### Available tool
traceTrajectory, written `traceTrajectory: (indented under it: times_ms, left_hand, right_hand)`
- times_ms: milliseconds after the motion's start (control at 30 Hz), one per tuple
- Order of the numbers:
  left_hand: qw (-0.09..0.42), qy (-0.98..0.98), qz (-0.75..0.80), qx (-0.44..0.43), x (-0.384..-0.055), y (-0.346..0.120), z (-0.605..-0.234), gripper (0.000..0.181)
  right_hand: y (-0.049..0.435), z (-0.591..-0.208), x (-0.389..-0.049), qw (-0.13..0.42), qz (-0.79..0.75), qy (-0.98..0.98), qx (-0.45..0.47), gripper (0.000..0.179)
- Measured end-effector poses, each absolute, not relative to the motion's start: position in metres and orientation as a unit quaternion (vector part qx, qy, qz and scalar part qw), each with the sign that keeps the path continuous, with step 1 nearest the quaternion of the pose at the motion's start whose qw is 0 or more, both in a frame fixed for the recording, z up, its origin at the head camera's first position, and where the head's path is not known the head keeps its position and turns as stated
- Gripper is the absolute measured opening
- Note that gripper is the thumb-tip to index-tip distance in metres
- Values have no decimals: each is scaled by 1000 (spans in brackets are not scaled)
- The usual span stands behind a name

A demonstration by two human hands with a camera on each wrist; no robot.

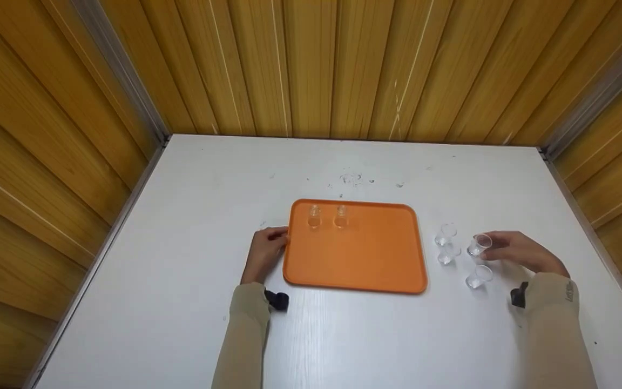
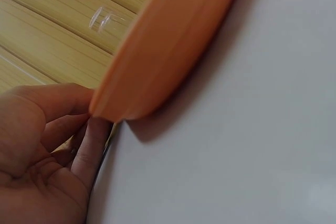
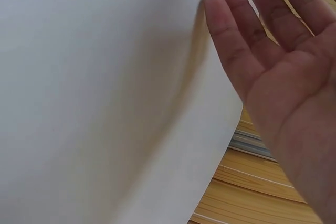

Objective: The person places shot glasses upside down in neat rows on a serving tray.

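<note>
An orange tray [image 1: 354,248] lies flat on the white table. My left hand [image 1: 264,249] pinches its left edge, and the left wrist view shows the fingertips of that hand [image 2: 52,145] at the tray rim [image 2: 157,51]. Two small clear shot glasses stand near the tray's far left corner, one glass [image 1: 315,216] beside another glass [image 1: 340,216]. To the right of the tray, my right hand [image 1: 524,251] holds a clear shot glass [image 1: 479,245] between thumb and fingers. That glass is out of sight in the right wrist view, where the hand [image 3: 283,51] shows from the palm side.
More clear shot glasses stand close by on the table: one glass [image 1: 446,234] and another [image 1: 448,253] nearer the tray, and a third [image 1: 479,276] just in front of my right hand. Wood-patterned walls [image 1: 311,70] enclose the white table [image 1: 208,189] behind and at both sides.
</note>
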State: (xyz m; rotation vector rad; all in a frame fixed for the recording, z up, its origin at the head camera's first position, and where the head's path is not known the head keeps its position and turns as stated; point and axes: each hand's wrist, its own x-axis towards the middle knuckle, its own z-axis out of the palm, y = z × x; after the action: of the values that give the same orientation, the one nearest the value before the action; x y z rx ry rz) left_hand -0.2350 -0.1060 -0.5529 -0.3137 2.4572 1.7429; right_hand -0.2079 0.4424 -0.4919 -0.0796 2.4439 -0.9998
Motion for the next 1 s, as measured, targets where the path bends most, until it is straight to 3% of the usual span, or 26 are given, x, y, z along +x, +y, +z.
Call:
traceTrajectory:
  times_ms: [1000]
  left_hand:
    - [58, 813, 571, -99, -234, -106, -552, 26]
  right_hand:
    - [442, -495, -209, 230, -377, 897, -16, 73]
